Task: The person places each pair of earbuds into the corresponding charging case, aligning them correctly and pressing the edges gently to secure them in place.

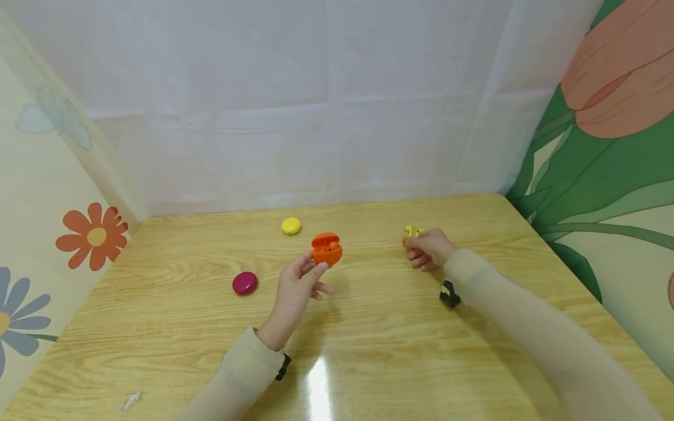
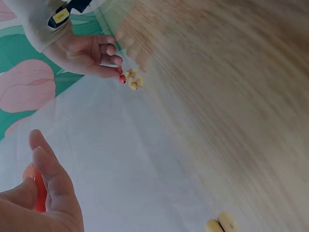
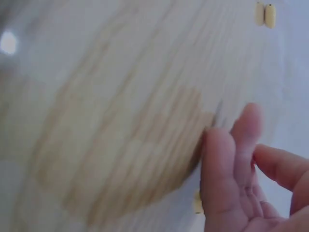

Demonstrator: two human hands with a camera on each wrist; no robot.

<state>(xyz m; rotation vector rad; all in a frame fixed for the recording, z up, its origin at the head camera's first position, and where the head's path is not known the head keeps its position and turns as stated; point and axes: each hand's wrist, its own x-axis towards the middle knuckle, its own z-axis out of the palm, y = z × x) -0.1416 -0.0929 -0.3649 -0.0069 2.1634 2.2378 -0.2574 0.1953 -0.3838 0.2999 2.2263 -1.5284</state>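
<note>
My left hand point(image 1: 293, 292) holds an orange earbud case point(image 1: 327, 255) above the table, its lid raised toward me. Inside the case an orange piece shows, probably one earbud. Over on the right, my right hand point(image 1: 430, 248) pinches a small orange earbud point(image 2: 122, 79) between thumb and fingers. Just beyond those fingertips lie yellow earbuds point(image 1: 409, 230) on the table. In the right wrist view the fingers hide most of the orange earbud, and in the left wrist view the left fingers cover much of the case.
A closed round yellow case point(image 1: 291, 226) sits toward the back of the wooden table point(image 1: 379, 351). Left of my left hand lies a closed magenta case point(image 1: 245, 283). A white cloth point(image 1: 253, 117) hangs behind the table; painted walls flank it.
</note>
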